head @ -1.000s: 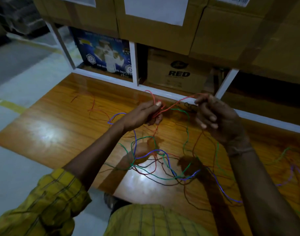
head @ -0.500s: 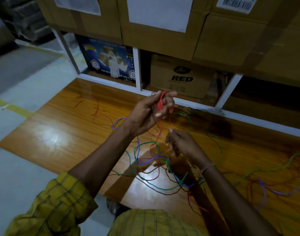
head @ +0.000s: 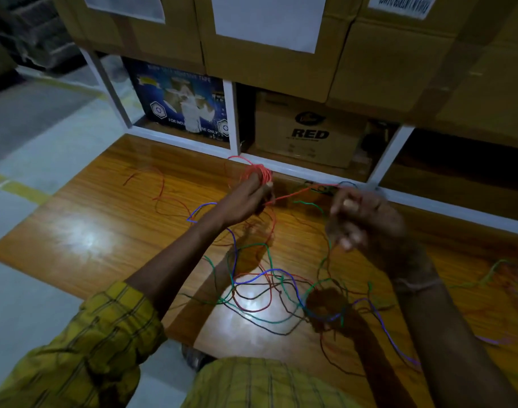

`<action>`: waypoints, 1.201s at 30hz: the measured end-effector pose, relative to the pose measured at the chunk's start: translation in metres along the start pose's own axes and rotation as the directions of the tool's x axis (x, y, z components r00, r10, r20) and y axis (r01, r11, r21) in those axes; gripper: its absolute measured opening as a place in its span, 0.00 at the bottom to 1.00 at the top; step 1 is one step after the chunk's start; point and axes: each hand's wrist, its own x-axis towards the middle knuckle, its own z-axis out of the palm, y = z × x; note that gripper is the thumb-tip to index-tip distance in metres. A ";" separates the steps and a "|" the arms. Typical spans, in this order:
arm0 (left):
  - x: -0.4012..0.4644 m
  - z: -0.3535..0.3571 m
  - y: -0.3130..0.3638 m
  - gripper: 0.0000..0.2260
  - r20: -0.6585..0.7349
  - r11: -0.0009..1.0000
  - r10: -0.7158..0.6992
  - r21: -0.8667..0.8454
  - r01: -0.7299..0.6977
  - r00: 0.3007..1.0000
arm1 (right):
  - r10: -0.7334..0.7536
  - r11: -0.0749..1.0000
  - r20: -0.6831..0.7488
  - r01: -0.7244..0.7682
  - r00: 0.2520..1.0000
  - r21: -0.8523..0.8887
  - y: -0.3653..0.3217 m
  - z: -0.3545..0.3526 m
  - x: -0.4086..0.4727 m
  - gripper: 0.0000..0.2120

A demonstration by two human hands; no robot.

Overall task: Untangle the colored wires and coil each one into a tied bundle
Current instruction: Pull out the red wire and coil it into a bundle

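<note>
The left hand (head: 246,201) holds a small coil of red wire (head: 259,173) looped round its fingertips, raised above the wooden board (head: 84,231). A red strand runs taut from it across to the right hand (head: 360,219), which is blurred; its fingers look curled, probably pinching that strand. The tangled wires (head: 281,290), blue, green, red and dark, lie on the board below both hands
</note>
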 end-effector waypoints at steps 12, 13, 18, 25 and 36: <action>-0.031 -0.016 0.041 0.28 0.513 0.753 0.265 -0.639 0.157 0.816 | 0.074 0.927 -0.596 -0.275 0.800 -0.254 0.042 -0.050 0.066 0.14; -0.031 -0.017 0.045 0.29 0.500 0.715 0.294 -0.680 0.159 0.815 | 0.074 0.900 -0.604 -0.313 0.794 -0.302 0.052 -0.047 0.067 0.14; -0.024 -0.015 0.056 0.26 0.321 0.572 0.299 -0.814 0.100 0.899 | 0.213 0.795 -0.527 -0.459 0.823 -0.396 0.100 -0.020 0.055 0.17; -0.004 -0.002 0.047 0.20 -0.026 0.803 0.077 -0.591 -0.078 0.997 | 0.520 0.740 -0.170 -0.541 0.837 -0.400 0.097 0.037 0.021 0.09; -0.011 0.000 0.001 0.20 0.062 0.995 0.094 -0.024 -0.092 0.994 | 0.007 0.996 0.099 -0.016 0.995 0.085 -0.010 0.006 0.006 0.14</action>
